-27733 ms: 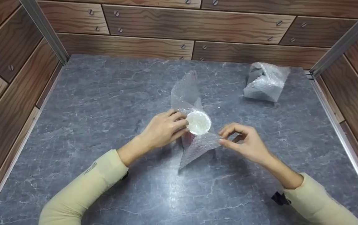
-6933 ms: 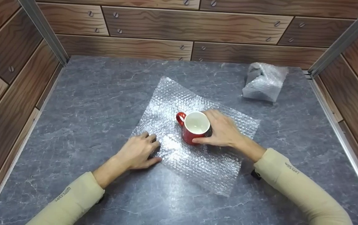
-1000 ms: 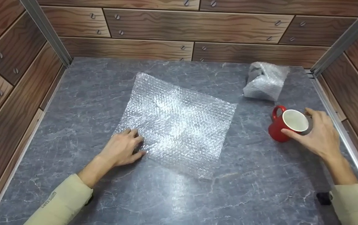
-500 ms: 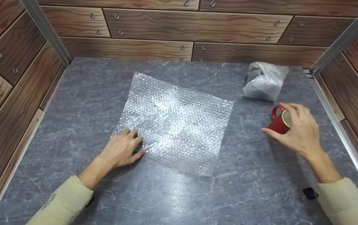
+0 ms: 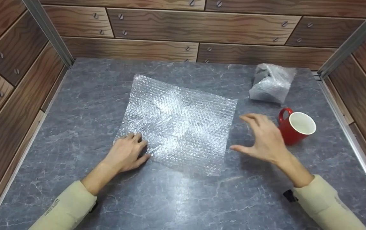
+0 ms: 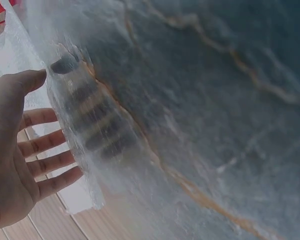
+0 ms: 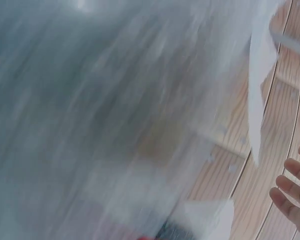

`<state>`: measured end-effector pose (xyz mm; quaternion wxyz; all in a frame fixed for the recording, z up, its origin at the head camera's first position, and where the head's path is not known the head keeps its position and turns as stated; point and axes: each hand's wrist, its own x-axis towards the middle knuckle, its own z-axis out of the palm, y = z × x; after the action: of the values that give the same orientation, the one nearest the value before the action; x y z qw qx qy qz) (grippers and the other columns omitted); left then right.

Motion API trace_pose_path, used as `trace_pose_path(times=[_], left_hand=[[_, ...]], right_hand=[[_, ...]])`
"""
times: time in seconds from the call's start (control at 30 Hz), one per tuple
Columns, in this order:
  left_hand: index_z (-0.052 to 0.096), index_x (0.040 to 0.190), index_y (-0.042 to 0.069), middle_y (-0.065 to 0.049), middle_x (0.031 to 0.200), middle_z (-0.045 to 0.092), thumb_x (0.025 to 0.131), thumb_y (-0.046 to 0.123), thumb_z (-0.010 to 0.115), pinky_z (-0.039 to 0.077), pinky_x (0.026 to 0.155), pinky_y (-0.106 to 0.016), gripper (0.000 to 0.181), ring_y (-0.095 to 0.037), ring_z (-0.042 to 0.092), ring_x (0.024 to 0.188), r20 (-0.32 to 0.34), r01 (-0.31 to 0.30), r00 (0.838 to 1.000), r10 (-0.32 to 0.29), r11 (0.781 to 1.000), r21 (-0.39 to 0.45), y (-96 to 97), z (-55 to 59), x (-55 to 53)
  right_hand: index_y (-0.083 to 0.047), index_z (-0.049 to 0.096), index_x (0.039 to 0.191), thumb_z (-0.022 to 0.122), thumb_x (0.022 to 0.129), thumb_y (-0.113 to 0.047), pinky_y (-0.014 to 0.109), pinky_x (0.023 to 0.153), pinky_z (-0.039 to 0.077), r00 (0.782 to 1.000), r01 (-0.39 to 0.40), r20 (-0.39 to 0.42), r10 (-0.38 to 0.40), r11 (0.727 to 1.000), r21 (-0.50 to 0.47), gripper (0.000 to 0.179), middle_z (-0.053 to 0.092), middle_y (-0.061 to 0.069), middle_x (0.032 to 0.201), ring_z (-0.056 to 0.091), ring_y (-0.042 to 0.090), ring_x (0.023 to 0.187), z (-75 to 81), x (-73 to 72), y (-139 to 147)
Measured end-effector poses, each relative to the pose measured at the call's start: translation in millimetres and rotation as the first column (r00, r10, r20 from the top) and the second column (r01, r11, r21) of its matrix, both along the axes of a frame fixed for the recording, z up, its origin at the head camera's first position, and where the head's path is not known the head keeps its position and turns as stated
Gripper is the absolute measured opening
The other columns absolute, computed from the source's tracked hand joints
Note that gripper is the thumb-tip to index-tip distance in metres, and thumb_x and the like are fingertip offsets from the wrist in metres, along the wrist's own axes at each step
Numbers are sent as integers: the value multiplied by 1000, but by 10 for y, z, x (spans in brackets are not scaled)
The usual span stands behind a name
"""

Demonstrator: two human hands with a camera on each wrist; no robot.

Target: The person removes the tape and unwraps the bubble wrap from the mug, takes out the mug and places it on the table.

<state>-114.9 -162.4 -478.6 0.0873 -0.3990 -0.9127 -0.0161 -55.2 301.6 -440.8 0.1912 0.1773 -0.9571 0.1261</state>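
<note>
A flat sheet of bubble wrap [image 5: 186, 115] lies spread over the middle of the table. My left hand [image 5: 126, 154] rests its fingertips on the sheet's left edge; in the left wrist view that hand [image 6: 20, 150] has its fingers spread loosely at the film's border. Between the sheet and a red mug, my right hand [image 5: 267, 139] hovers with thumb and fingers wide apart, holding nothing. The red mug [image 5: 292, 136], white inside, stands upright at the right, its handle toward the back left; the right hand partly overlaps its left side.
A bundle wrapped in bubble wrap [image 5: 272, 84] sits at the back right, behind the mug. Wood-patterned walls [image 5: 199, 27] with metal corner posts enclose the grey marbled table [image 5: 100, 83] at the back and both sides.
Earlier, the mug was unwrapped and moved from the sheet to the right. Within the last second, my right hand left the mug and moved left; the sheet slid slightly left.
</note>
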Motion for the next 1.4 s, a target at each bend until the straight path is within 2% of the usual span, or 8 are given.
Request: trace_pose_path(times=[0.17,0.33,0.57,0.73,0.87,1.17,1.3,1.4], left_hand=[[74,108,9,-14,106,71,93,53,73,64,66,-47,47,-35,69,96,6,-7,1000,7,1000,3,1,-2,6],[74,110,8,-15,109,71,94,53,72,64,65,-46,48,-35,70,97,21,-5,1000,5,1000,12,1,-12,10],[73,114,7,-17,115,71,95,53,72,66,69,-48,50,-37,70,102,36,-8,999,7,1000,23,-3,-25,11],[72,116,7,-20,120,70,94,53,72,66,72,-51,51,-40,70,105,59,-21,998,19,999,26,-14,-27,7],[71,115,6,-19,118,70,93,51,74,66,70,-50,51,-38,70,102,66,-34,997,32,999,27,-33,-32,-3],[70,116,6,-18,112,70,90,47,77,65,66,-48,49,-37,70,97,31,-49,998,48,998,28,-76,1,-29],[69,118,6,-18,112,70,93,50,74,64,64,-46,51,-36,69,98,25,-60,998,59,997,43,-41,49,-14],[69,114,6,-16,109,70,93,53,72,63,63,-44,51,-34,68,96,2,-62,998,62,996,61,-10,59,9]], right_hand=[[-6,61,141,81,70,-77,56,101,57,994,-111,19,110,993,42,103,65,17,137,63,38,123,-59,-49,-256],[-9,59,144,77,72,-81,56,104,57,982,-164,112,153,982,97,103,63,17,141,62,37,126,-130,-94,-442],[-12,58,146,75,71,-84,58,111,53,962,-184,232,145,971,154,105,60,15,146,59,36,132,-187,-165,-547],[-14,59,147,73,72,-86,61,114,50,938,-214,314,148,958,189,104,58,15,149,57,38,136,-206,-187,-576],[-17,58,147,72,72,-87,62,116,48,918,-223,376,129,950,217,104,58,14,150,56,38,137,-201,-199,-614],[-20,53,152,70,72,-88,65,114,48,869,-251,485,99,933,259,106,55,16,153,56,40,136,-167,-237,-774],[-20,53,152,69,73,-88,64,109,53,870,-256,485,89,922,292,106,56,17,151,59,41,133,-159,-257,-876],[-19,53,152,67,73,-90,62,104,56,874,-258,478,82,913,317,106,57,18,150,60,42,130,-163,-275,-961]])
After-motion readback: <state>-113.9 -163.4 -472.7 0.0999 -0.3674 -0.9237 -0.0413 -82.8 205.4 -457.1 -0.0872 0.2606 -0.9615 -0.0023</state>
